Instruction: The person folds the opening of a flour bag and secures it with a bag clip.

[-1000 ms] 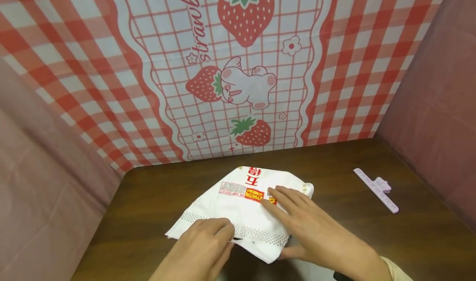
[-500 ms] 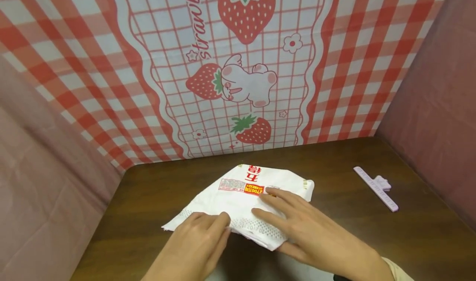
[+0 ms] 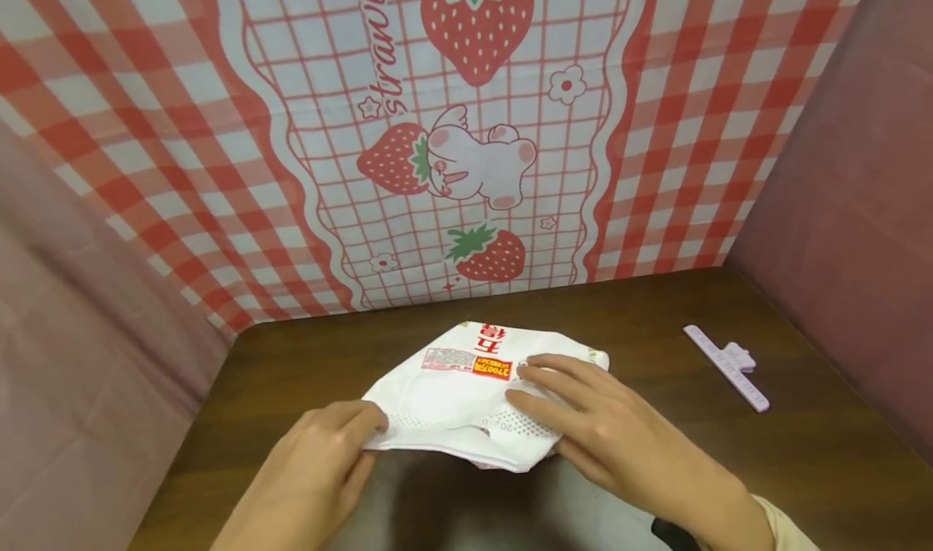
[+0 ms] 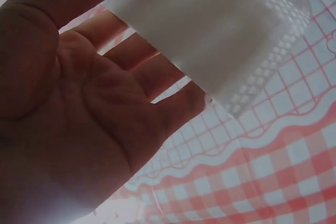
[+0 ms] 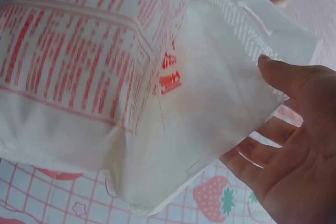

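Note:
A white bag (image 3: 437, 393) with red Chinese characters and a red-and-yellow label stands before me, its loose dotted end turned toward me. My left hand (image 3: 313, 450) pinches the left corner of that near edge between thumb and fingers. In the left wrist view the fingers lie behind the white flap (image 4: 194, 30) and the thumb crosses in front. My right hand (image 3: 615, 429) grips the right side of the bag, fingers spread over the printed face, thumb underneath. The right wrist view shows the bag's full, bulging body (image 5: 68, 61) covered in red lines of print.
To the right, a pale purple clip (image 3: 729, 367) with a long bar lies on the dark wooden table (image 3: 291, 373). A strawberry-print cloth (image 3: 474, 162) hangs behind the table. Pink curtains (image 3: 824, 211) close in both sides.
My left hand has moved left along the bag's near edge, from about its middle to the left corner. The edge now looks drawn out straighter. My right hand stays at the bag's right side.

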Demonstrator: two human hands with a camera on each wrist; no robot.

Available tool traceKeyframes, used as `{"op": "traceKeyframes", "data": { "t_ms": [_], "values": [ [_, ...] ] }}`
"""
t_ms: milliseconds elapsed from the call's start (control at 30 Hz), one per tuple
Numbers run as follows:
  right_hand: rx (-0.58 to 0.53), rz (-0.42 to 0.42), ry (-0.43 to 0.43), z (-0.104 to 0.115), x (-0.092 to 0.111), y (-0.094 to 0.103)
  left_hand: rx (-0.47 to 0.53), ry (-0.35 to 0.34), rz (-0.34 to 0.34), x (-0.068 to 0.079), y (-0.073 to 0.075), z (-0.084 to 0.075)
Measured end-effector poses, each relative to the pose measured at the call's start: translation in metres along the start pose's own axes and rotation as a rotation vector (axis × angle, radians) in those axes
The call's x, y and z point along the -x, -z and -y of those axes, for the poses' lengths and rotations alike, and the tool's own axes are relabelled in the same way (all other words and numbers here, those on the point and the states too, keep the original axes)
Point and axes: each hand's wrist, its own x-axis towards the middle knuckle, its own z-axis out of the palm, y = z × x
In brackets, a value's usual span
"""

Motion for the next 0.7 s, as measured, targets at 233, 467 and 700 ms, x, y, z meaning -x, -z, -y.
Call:
{"op": "traceKeyframes", "data": {
  "t_ms": [233, 467, 700],
  "values": [
    [-0.114, -0.107, -0.035, -0.010, -0.009, -0.002, 0.045, 0.102, 0.023, -0.005, 0.004, 0.008],
    [-0.155, -0.269, -0.030, -0.022, -0.020, -0.002, 0.330, 0.151, -0.066, -0.009, 0.006, 0.039],
    [-0.239, -0.363, -0.072, -0.032, -0.029, -0.003, 0.848, 0.287, -0.059, -0.007, -0.007, 0.071]
  ]
}}
